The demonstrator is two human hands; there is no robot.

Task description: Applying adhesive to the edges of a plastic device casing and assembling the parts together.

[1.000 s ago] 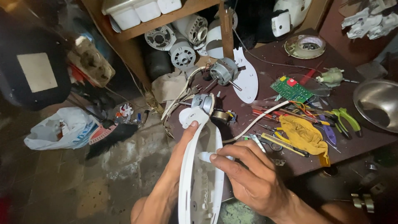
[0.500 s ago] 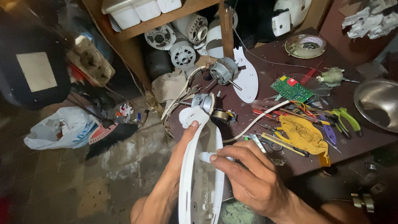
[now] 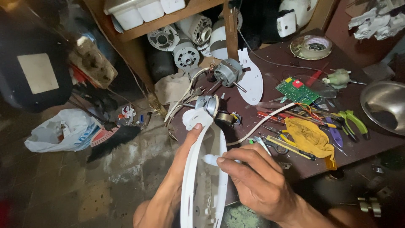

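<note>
**Hands on a white fan housing at a cluttered repair table**

A dim workshop with a tiled floor surrounds a dark brown table (image 3: pixel 291 63) strewn with parts and tools. At the table's near left corner, the left hand (image 3: pixel 185 147) reaches up from below, its fingers wrapped around the outer edge of a long white plastic fan housing (image 3: pixel 202 169) that stands on end, leaning toward the viewer. The right hand (image 3: pixel 257 177) is curled closed, its fingertips pinching a small white tube-like piece (image 3: pixel 209 159) against the housing's open inner side. Just beyond the housing's top lies a small grey motor part (image 3: pixel 206 103). Farther back sits an electric motor (image 3: pixel 228 72) beside a white oval plate (image 3: pixel 249 80). To the right lie a green circuit board (image 3: pixel 297 90), a yellow cloth (image 3: pixel 310 137) and green-handled pliers (image 3: pixel 354 122). A metal bowl (image 3: pixel 386 105) rests at the right edge.
</note>
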